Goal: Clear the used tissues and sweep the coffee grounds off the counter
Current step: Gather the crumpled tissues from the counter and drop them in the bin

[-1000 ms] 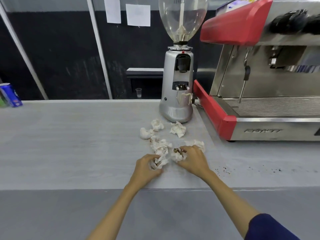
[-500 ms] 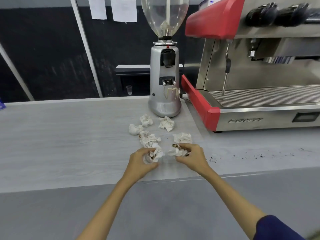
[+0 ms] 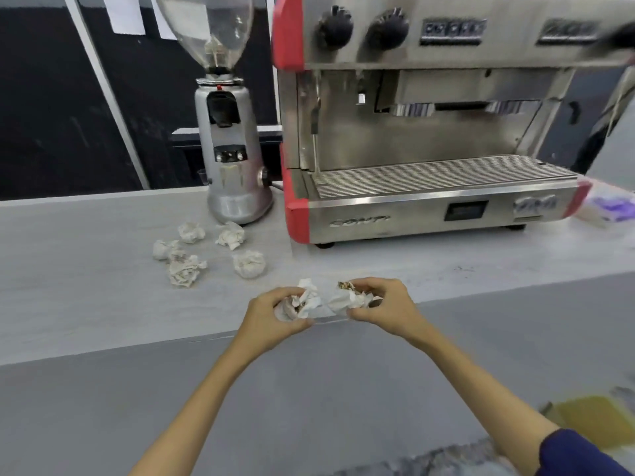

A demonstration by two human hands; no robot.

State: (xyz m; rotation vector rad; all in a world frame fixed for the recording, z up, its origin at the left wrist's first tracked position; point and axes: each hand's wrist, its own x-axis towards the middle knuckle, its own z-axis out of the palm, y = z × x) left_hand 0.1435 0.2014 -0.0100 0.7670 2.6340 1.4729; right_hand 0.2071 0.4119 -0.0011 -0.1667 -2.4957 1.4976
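Note:
My left hand (image 3: 271, 314) grips a crumpled white tissue (image 3: 302, 302) stained with brown grounds, just above the counter's front edge. My right hand (image 3: 388, 309) grips a second stained tissue (image 3: 350, 298) beside it; the two wads almost touch. Several more crumpled tissues lie on the grey counter (image 3: 86, 269) to the left, among them one (image 3: 249, 264) nearest my hands, one (image 3: 184, 271) further left and one (image 3: 231, 236) by the grinder. A faint scatter of coffee grounds (image 3: 460, 269) shows in front of the espresso machine.
A silver coffee grinder (image 3: 228, 149) with a clear hopper stands at the back of the counter. A red and steel espresso machine (image 3: 429, 132) fills the right side. A purple and white packet (image 3: 615, 207) lies at the far right. A yellowish patch (image 3: 598, 420) shows low right on the floor.
Both hands have lifted their tissues off the counter and drawn them back toward its front edge. The view has swung right, bringing the whole espresso machine into sight.

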